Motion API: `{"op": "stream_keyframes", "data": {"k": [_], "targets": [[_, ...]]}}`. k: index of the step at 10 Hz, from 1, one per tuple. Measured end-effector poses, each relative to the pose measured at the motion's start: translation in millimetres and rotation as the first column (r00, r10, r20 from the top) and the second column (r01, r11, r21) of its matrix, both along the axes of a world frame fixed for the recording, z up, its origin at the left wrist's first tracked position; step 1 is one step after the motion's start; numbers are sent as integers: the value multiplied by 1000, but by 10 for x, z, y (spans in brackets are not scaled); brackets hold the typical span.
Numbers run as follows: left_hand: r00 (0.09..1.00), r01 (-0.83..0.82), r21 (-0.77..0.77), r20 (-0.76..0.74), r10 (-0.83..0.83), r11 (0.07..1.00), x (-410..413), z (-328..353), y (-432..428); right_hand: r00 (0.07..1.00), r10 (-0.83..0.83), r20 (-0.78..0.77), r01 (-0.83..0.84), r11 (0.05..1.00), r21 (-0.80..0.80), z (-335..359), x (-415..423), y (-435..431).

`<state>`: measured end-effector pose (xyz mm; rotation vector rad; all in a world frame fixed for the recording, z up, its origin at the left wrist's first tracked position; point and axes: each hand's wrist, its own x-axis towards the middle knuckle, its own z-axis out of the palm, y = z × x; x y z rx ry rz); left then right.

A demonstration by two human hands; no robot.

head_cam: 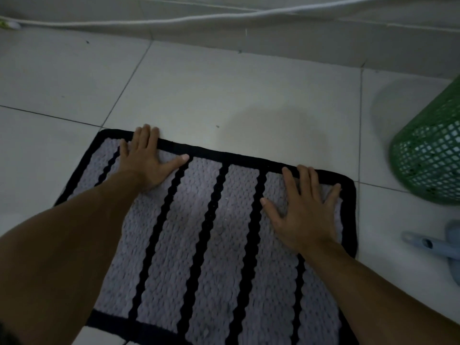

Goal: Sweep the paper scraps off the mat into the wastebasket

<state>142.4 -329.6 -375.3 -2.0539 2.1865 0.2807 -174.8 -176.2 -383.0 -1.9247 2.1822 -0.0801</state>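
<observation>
A lilac knitted mat (214, 245) with black stripes and a black border lies on the white tiled floor. My left hand (146, 160) lies flat on its far left corner, fingers spread, fingertips over the black edge. My right hand (303, 210) lies flat near its far right corner, fingers apart, holding nothing. I see no paper scraps on the mat. A green mesh wastebasket (430, 150) stands on the floor to the right of the mat, cut off by the frame edge.
A pale blue plastic tool with a handle (438, 245) lies on the floor right of the mat, below the wastebasket. A white cable (174, 21) runs along the base of the wall at the top. Bare tiles (224, 95) lie beyond the mat.
</observation>
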Motion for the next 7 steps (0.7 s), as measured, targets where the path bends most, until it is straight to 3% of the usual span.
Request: {"op": "stream_keyframes", "data": {"k": [2, 3, 4, 6, 7], "targets": [[992, -48, 96, 124, 36, 994, -244, 276, 301, 1000, 8, 2, -8, 998, 64, 67, 5, 9], [998, 55, 146, -9, -55, 988, -581, 573, 832, 997, 62, 45, -68, 985, 161, 256, -17, 71], [980, 117, 71, -168, -103, 991, -888, 945, 1154, 984, 23, 174, -46, 991, 128, 713, 29, 128], [961, 164, -22, -222, -165, 986, -1210, 2044, 1384, 980, 29, 197, -44, 997, 71, 2062, -140, 204], [942, 200, -146, -242, -231, 969, -1330, 2799, 1415, 994, 33, 104, -29, 999, -41, 2790, -377, 345]]}}
